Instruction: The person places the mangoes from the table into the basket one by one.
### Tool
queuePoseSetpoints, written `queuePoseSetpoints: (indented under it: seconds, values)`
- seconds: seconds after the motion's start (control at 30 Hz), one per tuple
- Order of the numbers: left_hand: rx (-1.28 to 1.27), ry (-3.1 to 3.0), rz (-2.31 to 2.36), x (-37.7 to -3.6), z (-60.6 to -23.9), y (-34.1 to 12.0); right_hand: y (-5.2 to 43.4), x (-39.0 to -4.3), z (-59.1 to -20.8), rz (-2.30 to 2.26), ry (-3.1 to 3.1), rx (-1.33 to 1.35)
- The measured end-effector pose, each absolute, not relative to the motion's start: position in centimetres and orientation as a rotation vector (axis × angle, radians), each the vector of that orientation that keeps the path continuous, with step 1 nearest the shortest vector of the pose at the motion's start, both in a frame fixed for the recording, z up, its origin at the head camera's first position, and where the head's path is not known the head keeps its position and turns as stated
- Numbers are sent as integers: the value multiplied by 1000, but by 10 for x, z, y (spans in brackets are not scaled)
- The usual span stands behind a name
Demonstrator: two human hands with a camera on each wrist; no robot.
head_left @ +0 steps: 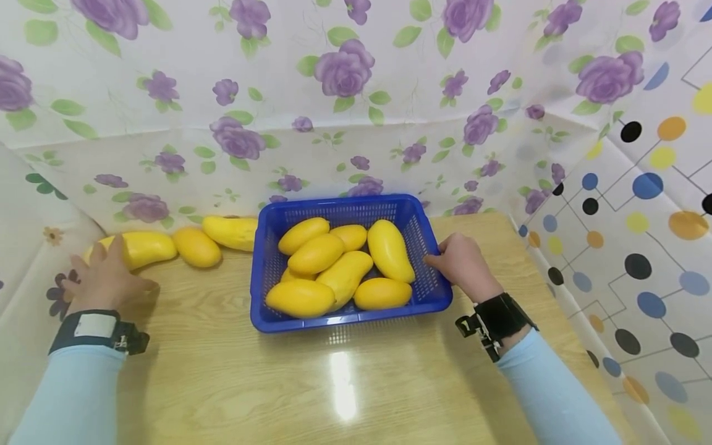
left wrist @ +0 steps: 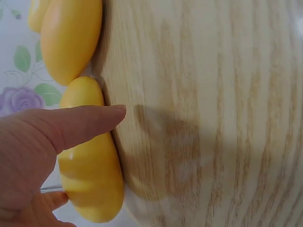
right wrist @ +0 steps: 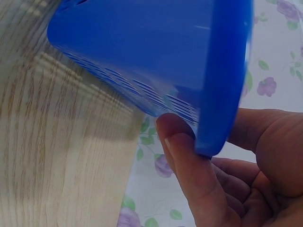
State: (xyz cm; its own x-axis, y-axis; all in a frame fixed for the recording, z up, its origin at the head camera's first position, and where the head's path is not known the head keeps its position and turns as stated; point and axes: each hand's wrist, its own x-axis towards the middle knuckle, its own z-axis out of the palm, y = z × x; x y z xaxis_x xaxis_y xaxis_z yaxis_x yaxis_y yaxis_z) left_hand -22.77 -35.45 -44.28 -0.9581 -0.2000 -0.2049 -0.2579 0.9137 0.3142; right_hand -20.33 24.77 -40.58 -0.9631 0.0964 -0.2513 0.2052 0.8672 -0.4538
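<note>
My right hand (head_left: 464, 262) grips the right rim of a blue plastic basket (head_left: 339, 321); in the right wrist view its fingers curl under the basket's edge (right wrist: 220, 90). Several yellow mangoes are piled inside, one long mango (head_left: 389, 250) lying at the right. At the far left, my left hand (head_left: 105, 278) is spread over the leftmost mango (head_left: 150, 247). In the left wrist view the thumb (left wrist: 90, 124) stretches straight across above that mango (left wrist: 92, 179), and a fingertip reaches its far end. Whether the hidden fingers touch it, I cannot tell.
Beside the leftmost mango lie a rounder mango (head_left: 197, 247) and a longer one (head_left: 230, 233), which reaches the basket's left side. The wooden table (head_left: 233, 383) meets a flowered cloth (head_left: 345, 142) at the back and a dotted cloth (head_left: 639, 266) at the right.
</note>
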Motion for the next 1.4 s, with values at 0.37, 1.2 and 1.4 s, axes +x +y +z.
queuePoseSetpoints:
  seconds: [0.37, 1.2, 1.4]
  values:
    - [-383, 2952, 412, -231, -451, -361, 246, -202, -403, -703, 2816, 236]
    - [-434, 2867, 475, -207, -420, -341, 246, -202, -402, -732, 2811, 227]
    - [-419, 3041, 507, -202, -383, -320, 246, -202, -403, -735, 2807, 221]
